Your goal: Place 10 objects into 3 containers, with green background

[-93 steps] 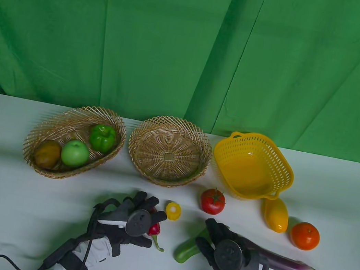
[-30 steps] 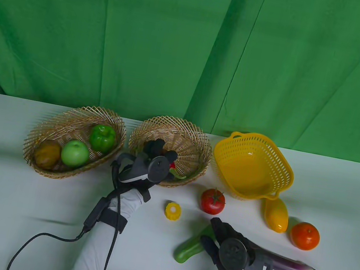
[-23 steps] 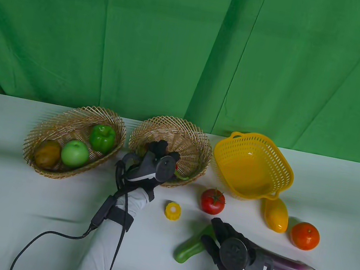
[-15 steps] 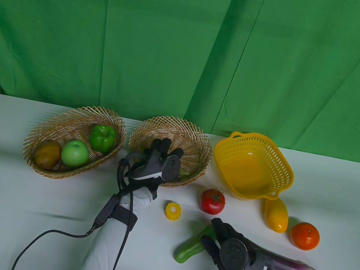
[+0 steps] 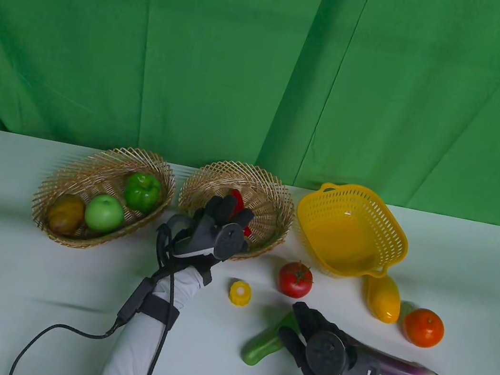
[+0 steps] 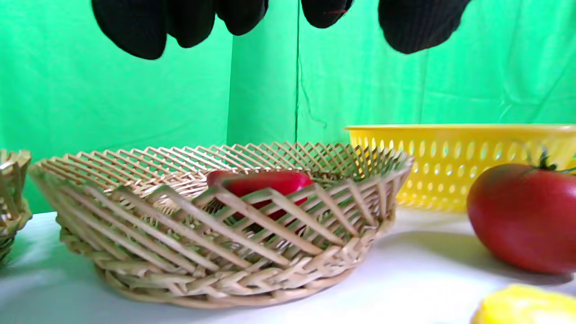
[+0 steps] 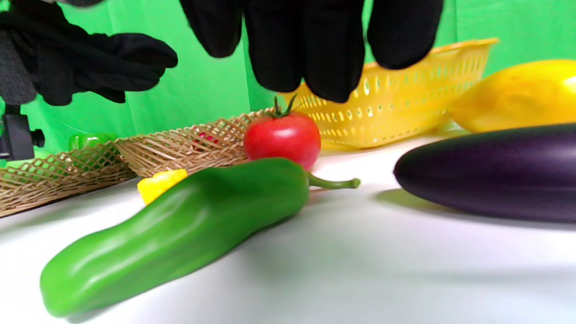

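Observation:
The red chili pepper (image 5: 237, 197) lies in the middle wicker basket (image 5: 273, 191); it also shows through the weave in the left wrist view (image 6: 261, 182). My left hand (image 5: 229, 210) hovers over that basket's front rim with fingers (image 6: 130, 27) spread, holding nothing. My right hand (image 5: 299, 322) is open and empty, low over the table between a green pepper (image 5: 265, 342) and a purple eggplant (image 5: 406, 371). Its fingers (image 7: 310, 45) hang above the green pepper (image 7: 180, 229).
The left oval basket (image 5: 84, 168) holds a green bell pepper, a green apple and a brown fruit. The yellow plastic basket (image 5: 396, 233) stands at the right. On the table lie a tomato (image 5: 294, 279), a corn piece (image 5: 240, 293), a yellow fruit (image 5: 383, 298) and an orange (image 5: 423, 328).
My left hand carried the red chili from the table to the middle basket, let it go there, and has opened and drawn back slightly. The right hand has hardly moved.

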The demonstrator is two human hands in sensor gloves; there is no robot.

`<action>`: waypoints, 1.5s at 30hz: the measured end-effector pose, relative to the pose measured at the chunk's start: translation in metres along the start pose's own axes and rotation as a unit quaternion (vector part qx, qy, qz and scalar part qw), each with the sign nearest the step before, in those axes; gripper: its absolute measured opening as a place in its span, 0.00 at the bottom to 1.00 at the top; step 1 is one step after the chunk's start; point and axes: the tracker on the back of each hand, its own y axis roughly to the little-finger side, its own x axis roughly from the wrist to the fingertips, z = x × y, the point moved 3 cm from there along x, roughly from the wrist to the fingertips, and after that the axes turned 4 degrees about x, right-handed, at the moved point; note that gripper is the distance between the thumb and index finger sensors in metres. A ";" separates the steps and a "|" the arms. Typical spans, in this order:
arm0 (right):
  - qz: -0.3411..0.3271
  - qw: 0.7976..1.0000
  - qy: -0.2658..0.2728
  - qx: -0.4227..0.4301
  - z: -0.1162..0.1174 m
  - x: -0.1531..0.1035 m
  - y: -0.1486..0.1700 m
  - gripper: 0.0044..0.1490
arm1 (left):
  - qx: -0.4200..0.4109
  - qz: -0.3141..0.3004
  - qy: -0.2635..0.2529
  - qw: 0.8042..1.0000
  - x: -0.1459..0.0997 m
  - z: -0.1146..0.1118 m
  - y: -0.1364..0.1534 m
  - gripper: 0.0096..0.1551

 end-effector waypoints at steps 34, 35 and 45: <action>-0.003 1.000 -0.008 0.000 0.004 0.001 -0.002 0.45 | -0.070 -0.101 0.068 0.990 -0.064 -0.072 -0.055 0.42; -0.003 1.000 -0.009 0.000 0.004 0.001 -0.002 0.45 | -0.065 -0.101 0.075 0.990 -0.063 -0.075 -0.056 0.42; 0.000 1.000 -0.009 -0.002 0.004 0.002 -0.001 0.45 | -0.045 -0.094 0.129 0.986 -0.052 -0.089 -0.064 0.41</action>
